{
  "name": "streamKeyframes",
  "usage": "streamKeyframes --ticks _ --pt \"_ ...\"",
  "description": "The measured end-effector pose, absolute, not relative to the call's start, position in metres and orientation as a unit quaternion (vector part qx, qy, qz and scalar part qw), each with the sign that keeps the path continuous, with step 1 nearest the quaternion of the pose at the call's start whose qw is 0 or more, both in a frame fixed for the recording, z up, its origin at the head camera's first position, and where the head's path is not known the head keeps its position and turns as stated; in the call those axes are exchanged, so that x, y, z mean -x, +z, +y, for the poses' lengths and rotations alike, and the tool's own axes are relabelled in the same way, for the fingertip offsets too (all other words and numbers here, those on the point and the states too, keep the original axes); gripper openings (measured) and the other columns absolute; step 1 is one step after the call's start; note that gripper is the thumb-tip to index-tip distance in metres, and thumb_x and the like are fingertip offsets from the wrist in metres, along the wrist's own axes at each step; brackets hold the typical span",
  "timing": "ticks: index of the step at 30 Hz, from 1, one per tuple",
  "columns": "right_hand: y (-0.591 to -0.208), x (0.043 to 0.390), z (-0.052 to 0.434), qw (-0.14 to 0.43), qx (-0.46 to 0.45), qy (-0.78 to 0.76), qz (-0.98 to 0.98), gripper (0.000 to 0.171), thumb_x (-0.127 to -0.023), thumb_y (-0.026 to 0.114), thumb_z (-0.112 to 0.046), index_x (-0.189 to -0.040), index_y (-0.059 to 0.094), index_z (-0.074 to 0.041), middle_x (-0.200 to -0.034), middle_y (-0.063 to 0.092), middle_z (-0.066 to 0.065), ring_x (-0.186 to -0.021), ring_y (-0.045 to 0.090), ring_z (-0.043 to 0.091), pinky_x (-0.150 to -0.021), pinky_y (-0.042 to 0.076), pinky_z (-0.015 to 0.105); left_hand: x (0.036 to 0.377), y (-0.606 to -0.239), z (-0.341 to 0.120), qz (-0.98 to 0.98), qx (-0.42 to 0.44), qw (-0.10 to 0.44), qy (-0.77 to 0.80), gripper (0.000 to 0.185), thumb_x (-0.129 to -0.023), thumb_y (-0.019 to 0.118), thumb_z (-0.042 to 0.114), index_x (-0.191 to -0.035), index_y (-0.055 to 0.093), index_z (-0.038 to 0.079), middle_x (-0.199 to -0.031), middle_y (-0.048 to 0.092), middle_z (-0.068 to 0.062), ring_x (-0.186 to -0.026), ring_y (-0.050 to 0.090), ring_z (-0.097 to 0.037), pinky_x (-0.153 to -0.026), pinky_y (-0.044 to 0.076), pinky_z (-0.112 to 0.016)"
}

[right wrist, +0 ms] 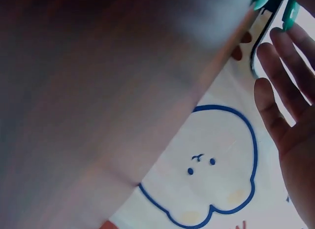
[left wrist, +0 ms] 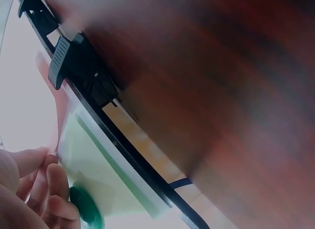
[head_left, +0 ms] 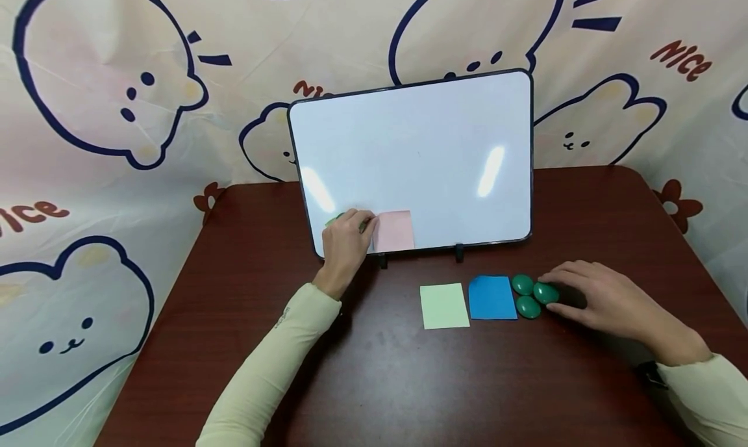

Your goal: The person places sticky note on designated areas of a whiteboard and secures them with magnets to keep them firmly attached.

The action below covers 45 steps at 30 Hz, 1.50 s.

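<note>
At the whiteboard's lower left, my left hand (head_left: 346, 242) pinches the edge of a pink sticky note (head_left: 395, 231) between thumb and index finger. Beside its curled outer fingers, a round green magnet (left wrist: 86, 207) sits on a pale green sticky note (left wrist: 93, 165) on the board; the hand mostly covers both in the head view. Over at the right, my right hand (head_left: 608, 297) holds a green magnet (head_left: 546, 293) between thumb and fingertips. Two more round magnets (head_left: 528, 307) lie on the table beside it.
The whiteboard (head_left: 409, 148) leans upright on black feet (head_left: 459, 253) at the table's back. A pale green sticky note (head_left: 445, 306) and a blue sticky note (head_left: 493, 297) lie side by side on the brown table (head_left: 380, 382). A printed cloth (head_left: 105, 193) hangs behind.
</note>
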State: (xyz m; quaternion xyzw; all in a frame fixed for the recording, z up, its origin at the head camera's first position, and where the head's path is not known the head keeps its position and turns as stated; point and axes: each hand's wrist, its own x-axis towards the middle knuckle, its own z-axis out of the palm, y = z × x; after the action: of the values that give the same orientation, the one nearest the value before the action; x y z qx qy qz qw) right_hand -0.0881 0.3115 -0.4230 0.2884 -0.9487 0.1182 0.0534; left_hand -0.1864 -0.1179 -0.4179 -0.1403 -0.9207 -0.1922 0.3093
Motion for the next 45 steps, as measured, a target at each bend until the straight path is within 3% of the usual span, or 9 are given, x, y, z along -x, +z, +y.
streamKeyframes --ticks 16,24,33,45 --pt "-0.394 0.113 0.246 0.133 -0.362 0.126 -0.914 0.05 -0.072 0.088 -0.032 -0.117 0.071 -0.018 -0.111 0.07 -0.001 -0.099 0.062 0.015 -0.08 0.056 0.039 0.186 -0.418 -0.118 -0.92 0.136 0.318 -0.186 0.017 -0.091 0.074 0.025 -0.091 0.079 0.009 -0.084 0.075 -0.007 -0.064 0.069 -0.022 -0.058 0.056 -0.036" --pt "-0.384 0.127 0.219 0.14 -0.379 0.127 -0.906 0.049 -0.074 0.087 -0.031 -0.118 0.071 -0.015 -0.112 0.07 0.004 -0.102 0.064 0.022 -0.084 0.057 0.044 0.186 -0.418 -0.119 -0.919 0.135 0.317 -0.191 0.016 -0.09 0.075 0.024 -0.09 0.079 0.009 -0.08 0.074 -0.007 -0.062 0.068 -0.021 -0.057 0.055 -0.036" --pt "-0.377 0.139 0.197 0.165 -0.388 0.136 -0.896 0.046 -0.077 0.085 -0.033 -0.117 0.071 -0.015 -0.112 0.069 0.003 -0.1 0.064 0.02 -0.081 0.057 0.039 0.187 -0.418 -0.119 -0.919 0.135 0.313 -0.196 0.017 -0.09 0.075 0.025 -0.09 0.079 0.008 -0.082 0.075 -0.007 -0.064 0.069 -0.021 -0.059 0.056 -0.036" --pt "-0.379 0.151 0.176 0.152 -0.392 0.158 -0.894 0.043 -0.08 0.084 -0.032 -0.117 0.07 -0.014 -0.112 0.069 0.003 -0.1 0.063 0.02 -0.081 0.056 0.04 0.188 -0.419 -0.12 -0.916 0.136 0.317 -0.206 0.016 -0.089 0.076 0.023 -0.088 0.078 0.008 -0.08 0.074 -0.008 -0.063 0.068 -0.02 -0.057 0.055 -0.035"
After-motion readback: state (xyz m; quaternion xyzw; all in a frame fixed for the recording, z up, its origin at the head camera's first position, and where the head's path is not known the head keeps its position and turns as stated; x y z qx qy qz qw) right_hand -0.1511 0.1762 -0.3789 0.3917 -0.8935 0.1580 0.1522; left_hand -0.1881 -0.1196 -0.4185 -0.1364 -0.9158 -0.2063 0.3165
